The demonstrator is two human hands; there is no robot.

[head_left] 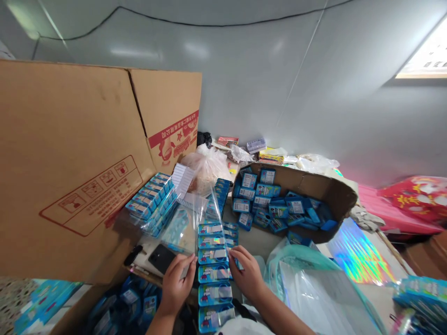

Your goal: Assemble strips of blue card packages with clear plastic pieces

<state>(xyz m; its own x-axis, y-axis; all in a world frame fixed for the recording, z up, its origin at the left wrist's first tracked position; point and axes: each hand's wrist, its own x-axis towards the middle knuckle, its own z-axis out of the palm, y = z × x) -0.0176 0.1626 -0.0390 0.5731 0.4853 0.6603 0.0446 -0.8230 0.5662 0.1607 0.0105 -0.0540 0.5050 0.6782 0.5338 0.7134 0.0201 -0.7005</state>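
A row of small blue boxes [213,273] runs away from me, partly inside a clear plastic bag [206,204] that stretches up beyond them. My left hand [178,279] pinches the bag's left edge beside the row. On the opposite side, my right hand [247,272] has thumb and fingers closed at the bag's right edge. A second row of blue boxes [231,232] lies just behind, partly hidden. To the left sits a stack of bagged blue boxes [153,197], and a dark phone [161,258] lies near my left hand.
A large cardboard carton [70,139] stands upright at left. An open cardboard box [335,190] holds many loose blue boxes. A teal bag with clear plastic sleeves [314,284] lies at right, near a shiny holographic sheet [361,253]. More loose blue boxes [129,298] sit below left.
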